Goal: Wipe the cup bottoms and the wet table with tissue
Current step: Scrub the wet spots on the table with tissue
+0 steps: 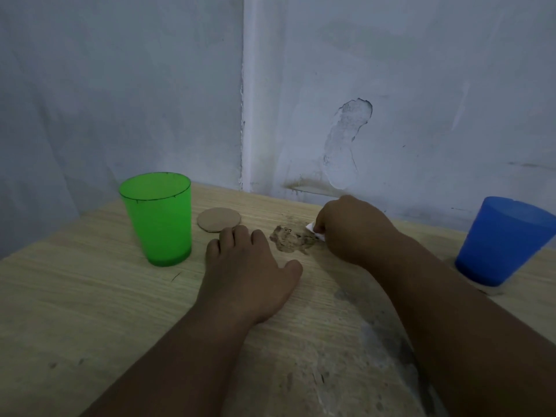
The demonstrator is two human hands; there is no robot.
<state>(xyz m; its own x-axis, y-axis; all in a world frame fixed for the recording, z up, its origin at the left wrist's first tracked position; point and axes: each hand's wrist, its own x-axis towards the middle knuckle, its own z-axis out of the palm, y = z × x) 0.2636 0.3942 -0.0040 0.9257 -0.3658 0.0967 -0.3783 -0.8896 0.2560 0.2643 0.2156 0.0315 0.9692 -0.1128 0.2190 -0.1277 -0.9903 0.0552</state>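
Light-brown wood grain is seen across the surface [90, 311], with grey worn marks at its near right. The left hand [249, 263] is laid flat on it, its grip spread and nothing held. Just beyond and to the right, a white tissue [313, 229] is pinched in the curled grip of the right hand [352, 230] and held down at the right edge of a dark wet patch [291, 239], which lies between the two hands. A green cup [159, 218] is stood upright left of the left hand, with a round cardboard disc [219, 219] laid just beside it. A blue cup [505, 242] is stood well apart at the far right. Behind, a peeled spot is seen on the wall [421, 85].
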